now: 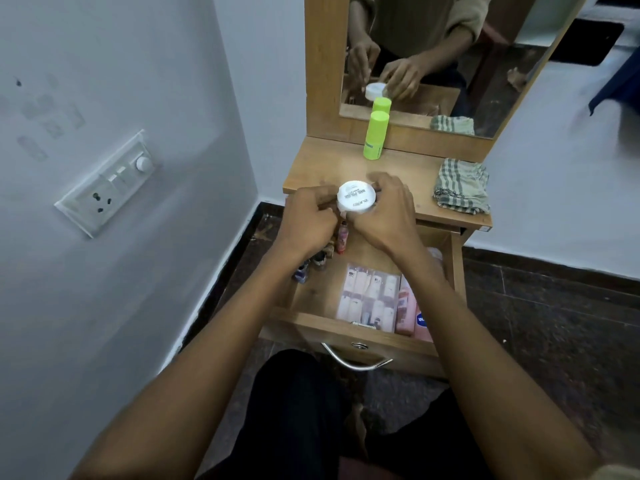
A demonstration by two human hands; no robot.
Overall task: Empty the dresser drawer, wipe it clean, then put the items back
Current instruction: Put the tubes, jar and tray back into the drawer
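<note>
Right now my right hand (381, 209) curls round the white jar (356, 201), held above the dresser top's (408, 174) front edge; my left hand (308, 220) pinches something small beside it, though I cannot tell what. Below, the open drawer (346, 330) holds small bottles (311, 265), a packet (370, 296) and a pink bottle (407, 310). I judge the jar could slip and drop among them.

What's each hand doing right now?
Left hand: fingers curled, but what it holds cannot be told.
Right hand: grips the white jar.
</note>
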